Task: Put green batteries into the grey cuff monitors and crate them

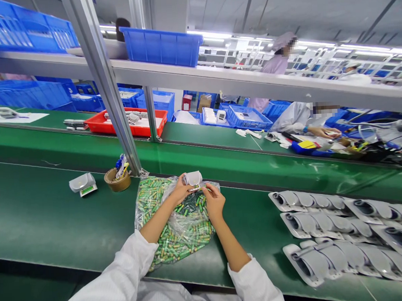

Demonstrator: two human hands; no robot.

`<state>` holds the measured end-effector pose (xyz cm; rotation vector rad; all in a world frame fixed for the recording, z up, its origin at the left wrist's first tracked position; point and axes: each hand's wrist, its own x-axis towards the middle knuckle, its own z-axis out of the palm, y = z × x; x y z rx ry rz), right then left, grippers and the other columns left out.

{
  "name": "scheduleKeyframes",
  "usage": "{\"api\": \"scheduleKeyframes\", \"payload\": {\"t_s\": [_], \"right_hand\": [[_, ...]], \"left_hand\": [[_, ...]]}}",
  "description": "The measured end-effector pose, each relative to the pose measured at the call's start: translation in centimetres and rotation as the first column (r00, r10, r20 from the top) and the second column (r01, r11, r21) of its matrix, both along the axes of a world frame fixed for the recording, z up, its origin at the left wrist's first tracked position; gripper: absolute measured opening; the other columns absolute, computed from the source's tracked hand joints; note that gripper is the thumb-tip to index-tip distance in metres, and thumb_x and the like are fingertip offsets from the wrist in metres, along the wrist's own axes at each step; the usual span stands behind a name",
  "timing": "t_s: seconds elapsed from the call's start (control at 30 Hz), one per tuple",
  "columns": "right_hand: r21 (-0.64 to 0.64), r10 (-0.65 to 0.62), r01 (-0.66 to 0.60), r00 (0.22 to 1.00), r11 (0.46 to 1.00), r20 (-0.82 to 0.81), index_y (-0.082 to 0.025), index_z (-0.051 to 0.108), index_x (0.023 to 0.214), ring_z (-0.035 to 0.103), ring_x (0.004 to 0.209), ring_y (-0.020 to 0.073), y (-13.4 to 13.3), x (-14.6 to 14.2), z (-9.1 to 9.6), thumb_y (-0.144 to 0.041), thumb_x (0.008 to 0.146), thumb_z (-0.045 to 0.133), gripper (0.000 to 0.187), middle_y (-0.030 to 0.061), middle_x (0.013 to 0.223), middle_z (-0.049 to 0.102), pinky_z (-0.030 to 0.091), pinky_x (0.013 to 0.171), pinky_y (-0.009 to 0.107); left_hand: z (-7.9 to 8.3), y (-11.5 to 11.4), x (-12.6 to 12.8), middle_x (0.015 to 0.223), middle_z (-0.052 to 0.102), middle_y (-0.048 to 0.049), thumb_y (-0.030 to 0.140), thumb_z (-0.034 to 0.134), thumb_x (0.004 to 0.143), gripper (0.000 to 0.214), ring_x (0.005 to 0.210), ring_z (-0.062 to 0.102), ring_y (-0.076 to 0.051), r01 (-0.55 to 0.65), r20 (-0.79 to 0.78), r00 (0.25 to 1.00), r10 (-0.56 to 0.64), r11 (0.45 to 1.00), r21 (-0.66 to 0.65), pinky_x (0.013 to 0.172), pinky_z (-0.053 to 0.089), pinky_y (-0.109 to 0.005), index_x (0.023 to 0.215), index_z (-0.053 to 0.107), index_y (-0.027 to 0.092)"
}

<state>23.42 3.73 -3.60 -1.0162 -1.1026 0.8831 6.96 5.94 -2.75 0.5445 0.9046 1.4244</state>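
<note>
We count one clear plastic bag point(194, 218) of green batteries point(152, 198), one digital scale point(83, 183), one tape roll point(117, 180), and one red tray point(127, 123).

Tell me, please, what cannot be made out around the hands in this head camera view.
White device: the left hand and right hand hide part of it; its small label is too small to read.
Green cells in the clear plastic bag: markings too small to read, partly blurred by the film.
White moulded pieces: rows cut off by the right edge.
</note>
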Motion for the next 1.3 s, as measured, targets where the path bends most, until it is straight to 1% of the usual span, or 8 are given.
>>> {"api": "scheduleKeyframes", "payload": {"t_s": [0.2,0.4,0.57,0.73,0.87,1.03,1.13,1.3], "right_hand": [[0.155,-0.018,-0.001,0.992,0.988,0.123,-0.021,0.075,0.084,0.071,0.099,0.0262,-0.7,-0.1,0.4,-0.045,0.092,0.074,0.025,0.0117,0.105,0.074,0.061,0.085,0.043],[0.26,-0.088,-0.004,0.936,0.966,0.341,-0.023,0.075,0.083,0.069,0.095,0.0258,-1.0,0.0,0.8,-0.037,0.094,0.07,0.019,0.0076,0.095,0.074,0.056,0.089,0.044],[0.313,-0.136,-0.026,0.865,0.949,0.483,-0.024,0.078,0.088,0.069,0.094,0.0274,-1.3,0.1,1.1,-0.04,0.099,0.068,0.021,0.0082,0.094,0.08,0.053,0.093,0.045],[0.323,-0.113,-0.063,0.86,0.944,0.498,-0.024,0.08,0.097,0.071,0.099,0.0282,-1.2,0.0,0.8,-0.04,0.101,0.066,0.022,0.0103,0.101,0.082,0.054,0.096,0.046],[0.263,-0.093,-0.041,0.874,0.964,0.476,-0.022,0.075,0.096,0.069,0.096,0.0268,-1.3,-0.2,0.8,-0.037,0.101,0.062,0.021,0.0109,0.099,0.078,0.055,0.092,0.043],[0.144,-0.081,0.027,0.917,0.989,0.39,-0.019,0.065,0.107,0.065,0.089,0.0229,-1.4,-0.2,1.2,-0.045,0.102,0.057,0.028,0.0109,0.104,0.069,0.058,0.079,0.039],[0.126,-0.068,0.029,0.947,0.992,0.315,-0.018,0.059,0.121,0.065,0.096,0.0241,-1.5,-0.4,1.5,-0.053,0.095,0.069,0.045,0.0146,0.12,0.06,0.061,0.077,0.039],[0.081,-0.008,-0.012,0.972,0.997,0.236,-0.021,0.052,0.136,0.067,0.104,0.024,-1.3,-0.9,1.7,-0.055,0.078,0.088,0.077,0.0171,0.14,0.05,0.065,0.087,0.042]], "left_hand": [[-0.1,-0.5,0.0,0.118,0.071,-0.0059,0.0,0.078,0.06,0.105,0.1,0.073,-0.021,0.161,0.009,0.987,-0.161,0.987,0.016,0.1,0.062,-0.046,0.153,0.04,0.031],[0.5,-1.2,0.0,0.122,0.073,-0.0078,0.007,0.086,0.066,0.106,0.096,0.074,-0.019,0.251,-0.029,0.968,-0.25,0.967,0.043,0.103,0.059,-0.044,0.157,0.039,0.033],[0.6,-1.4,-0.1,0.131,0.071,-0.0102,0.009,0.091,0.066,0.108,0.089,0.073,-0.016,0.269,-0.047,0.963,-0.267,0.962,0.044,0.099,0.06,-0.039,0.158,0.039,0.033],[0.3,-1.2,-0.1,0.125,0.073,-0.0101,0.011,0.091,0.069,0.107,0.093,0.074,-0.019,0.26,-0.041,0.965,-0.258,0.964,0.054,0.099,0.06,-0.041,0.159,0.039,0.032],[0.4,-1.1,-0.1,0.128,0.072,-0.0105,0.013,0.092,0.065,0.107,0.094,0.074,-0.02,0.235,-0.068,0.971,-0.231,0.971,0.052,0.092,0.061,-0.037,0.156,0.04,0.033],[1.0,-1.1,0.1,0.132,0.071,-0.011,0.009,0.09,0.056,0.112,0.093,0.074,-0.019,0.202,-0.15,0.97,-0.189,0.977,0.072,0.082,0.06,-0.03,0.153,0.04,0.033],[0.6,-0.9,0.6,0.131,0.073,-0.0127,0.009,0.087,0.055,0.109,0.093,0.075,-0.022,0.148,-0.189,0.974,-0.126,0.984,0.103,0.082,0.061,-0.033,0.151,0.04,0.03],[-1.1,-0.4,1.8,0.134,0.072,-0.0161,0.013,0.08,0.06,0.093,0.112,0.074,-0.026,0.048,-0.278,0.96,0.027,0.965,0.259,0.102,0.057,-0.044,0.144,0.041,0.024]]}}
